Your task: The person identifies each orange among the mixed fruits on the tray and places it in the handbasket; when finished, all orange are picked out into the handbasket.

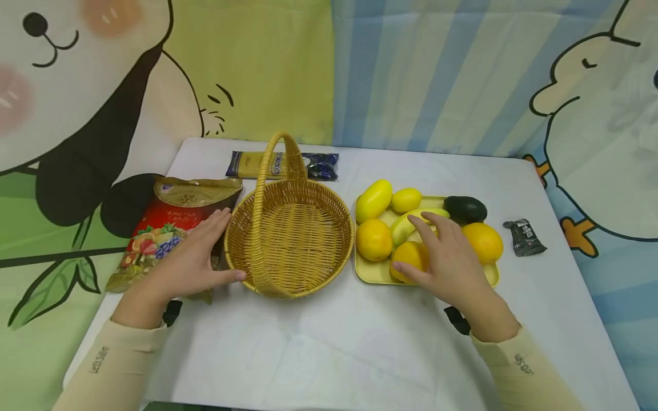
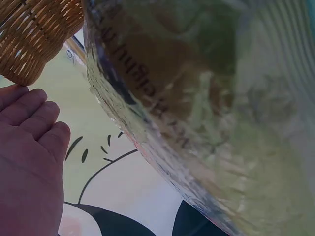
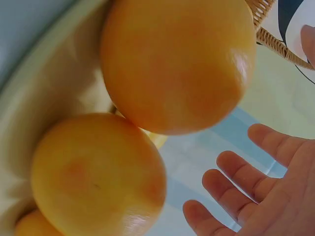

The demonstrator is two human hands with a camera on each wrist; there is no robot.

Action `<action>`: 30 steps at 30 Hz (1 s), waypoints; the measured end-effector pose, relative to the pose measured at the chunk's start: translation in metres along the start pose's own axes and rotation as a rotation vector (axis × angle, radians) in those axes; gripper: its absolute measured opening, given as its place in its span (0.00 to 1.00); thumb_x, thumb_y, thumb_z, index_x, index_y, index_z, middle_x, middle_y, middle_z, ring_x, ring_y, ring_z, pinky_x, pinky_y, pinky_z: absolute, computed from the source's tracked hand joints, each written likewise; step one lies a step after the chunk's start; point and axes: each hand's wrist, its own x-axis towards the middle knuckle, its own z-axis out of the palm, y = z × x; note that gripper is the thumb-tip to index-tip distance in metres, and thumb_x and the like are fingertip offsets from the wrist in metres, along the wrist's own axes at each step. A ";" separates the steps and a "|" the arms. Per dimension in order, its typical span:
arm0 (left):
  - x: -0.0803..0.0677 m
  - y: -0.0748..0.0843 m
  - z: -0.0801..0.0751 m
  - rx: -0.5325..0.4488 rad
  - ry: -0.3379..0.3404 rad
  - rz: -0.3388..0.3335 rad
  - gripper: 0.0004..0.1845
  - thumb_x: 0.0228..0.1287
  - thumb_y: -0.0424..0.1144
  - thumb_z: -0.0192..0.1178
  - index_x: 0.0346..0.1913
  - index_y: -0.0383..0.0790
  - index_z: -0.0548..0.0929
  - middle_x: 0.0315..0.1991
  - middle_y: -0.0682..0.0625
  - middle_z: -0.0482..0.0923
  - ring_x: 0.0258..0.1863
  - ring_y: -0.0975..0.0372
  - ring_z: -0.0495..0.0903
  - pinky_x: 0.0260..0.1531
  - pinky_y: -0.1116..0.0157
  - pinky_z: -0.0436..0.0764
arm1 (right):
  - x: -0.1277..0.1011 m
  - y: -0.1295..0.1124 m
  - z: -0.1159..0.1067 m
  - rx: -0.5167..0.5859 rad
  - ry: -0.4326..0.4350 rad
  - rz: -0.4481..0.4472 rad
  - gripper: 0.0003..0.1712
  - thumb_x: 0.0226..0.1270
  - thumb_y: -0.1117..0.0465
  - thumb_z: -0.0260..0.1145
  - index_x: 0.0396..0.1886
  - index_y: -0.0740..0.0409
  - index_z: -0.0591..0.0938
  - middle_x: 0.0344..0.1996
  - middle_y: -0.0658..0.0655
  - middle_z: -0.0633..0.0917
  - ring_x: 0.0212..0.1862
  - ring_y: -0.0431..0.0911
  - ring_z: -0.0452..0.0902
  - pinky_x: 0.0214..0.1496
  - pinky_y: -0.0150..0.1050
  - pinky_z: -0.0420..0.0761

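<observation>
While the left hand (image 1: 192,258) lies spread beside the basket (image 1: 303,242) | right hand (image 1: 453,261), fingers parted, at the front orange (image 1: 409,256) on the tray (image 1: 371,275) | best cupped low, without nudging the banana (image 1: 403,229)

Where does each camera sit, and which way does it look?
Head: worn on the head, looking forward and down at the basket, candy bag and tray; sleeves, left hand and right hand show.
Left wrist: worn there, facing the candy bag up close; left fingers show.
Right wrist: worn there, facing oranges up close; right fingers show, plus another fingertip at upper right.
Shared: head and left wrist both show the candy bag.
</observation>
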 end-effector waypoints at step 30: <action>-0.001 -0.003 0.005 -0.033 0.005 -0.002 0.69 0.53 0.67 0.76 0.87 0.48 0.42 0.87 0.43 0.42 0.86 0.43 0.42 0.74 0.25 0.55 | -0.024 -0.001 0.030 0.105 0.018 0.006 0.55 0.54 0.42 0.83 0.74 0.65 0.71 0.71 0.69 0.71 0.70 0.65 0.67 0.70 0.65 0.75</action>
